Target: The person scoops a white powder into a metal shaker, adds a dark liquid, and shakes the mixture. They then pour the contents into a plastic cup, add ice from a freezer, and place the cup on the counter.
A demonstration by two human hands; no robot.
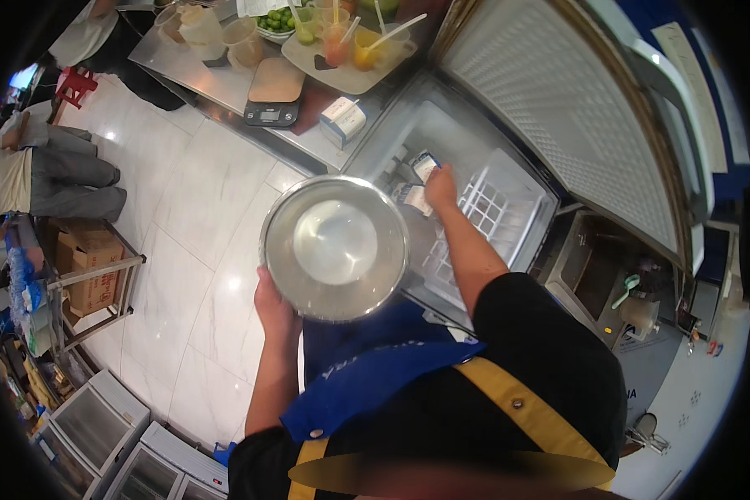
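My left hand (278, 306) grips the rim and side of a round stainless steel bowl (335, 247), which looks empty. My right hand (441, 189) reaches into an open chest freezer (375, 140) and holds the top of a white and blue carton (425, 165). Just below that carton lies another carton (414, 197), beside a white wire basket (484, 206). A third carton (343, 122) stands on the steel counter at the freezer's edge, near a digital kitchen scale (276, 90).
The raised freezer lid (562, 106) stands at the right, above a steel sink (584, 275). A tray (343, 78) of cups and jugs is on the counter. At the left are two people (69, 175), a metal rack (94, 275) with a cardboard box, and a red stool (76, 84).
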